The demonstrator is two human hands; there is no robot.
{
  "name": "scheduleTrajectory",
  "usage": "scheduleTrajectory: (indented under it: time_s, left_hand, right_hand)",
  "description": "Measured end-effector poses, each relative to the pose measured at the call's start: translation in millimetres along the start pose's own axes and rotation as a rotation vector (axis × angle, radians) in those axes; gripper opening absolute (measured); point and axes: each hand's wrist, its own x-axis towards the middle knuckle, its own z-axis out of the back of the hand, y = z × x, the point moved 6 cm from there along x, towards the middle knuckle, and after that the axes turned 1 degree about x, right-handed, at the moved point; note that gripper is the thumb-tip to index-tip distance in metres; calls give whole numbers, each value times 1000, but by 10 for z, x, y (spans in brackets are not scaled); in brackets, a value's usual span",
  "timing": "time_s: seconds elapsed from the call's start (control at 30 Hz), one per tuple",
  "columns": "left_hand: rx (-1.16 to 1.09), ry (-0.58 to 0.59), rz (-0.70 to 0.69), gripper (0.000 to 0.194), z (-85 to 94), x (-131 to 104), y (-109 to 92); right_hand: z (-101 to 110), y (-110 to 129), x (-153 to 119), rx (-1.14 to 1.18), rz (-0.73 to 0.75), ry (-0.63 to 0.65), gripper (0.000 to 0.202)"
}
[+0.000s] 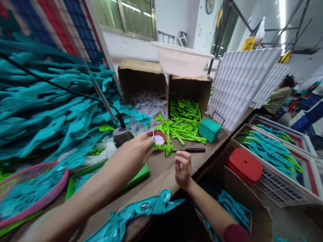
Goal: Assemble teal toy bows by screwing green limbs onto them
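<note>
My left hand (136,148) reaches in over the workbench, its fingers closed at the end of a small bright green plastic part (166,149). Just right of that part is my right hand (183,171), fingers curled in; whether anything sits in them is hidden. Behind the left fingertips stands a red bowl (165,137) of small white pieces. A tool with a black handle (195,150) lies beyond the right hand. Nearest me, a turquoise plastic part (148,205) with a thin wire rests at the bench edge.
Two cardboard boxes hold white pieces (148,102) and green parts (184,109), the green spilling forward. A turquoise block (210,130) stands right of them. Turquoise parts (63,101) heap up left, near a soldering iron (106,102). A red stool (245,164) and crates are right.
</note>
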Motion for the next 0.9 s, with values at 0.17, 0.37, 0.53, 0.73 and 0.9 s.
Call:
scheduleTrajectory:
  time_s: [0.17, 0.37, 0.53, 0.73, 0.9]
  left_hand:
    - [-525, -288, 199, 25, 258, -1255, -48]
    - [-1056, -578, 773, 29, -503, -1825, -117]
    - [-1473, -1136, 1082, 21, -302, -2381, 483]
    - [-1917, 64, 1058, 38, -643, -2676, 81]
    - [-1783, 301, 839, 28, -785, -2723, -132]
  right_hand:
    - [-93, 699, -27, 41, -40, 59, 23]
    - [-542, 1416, -65, 260, -139, 210, 17]
    - [-719, 1321, 49, 834, -745, 414, 7]
    - [-808, 1705, 367, 672, -123, 1242, 12]
    - [-1029, 1950, 209, 500, 202, 1699, 15]
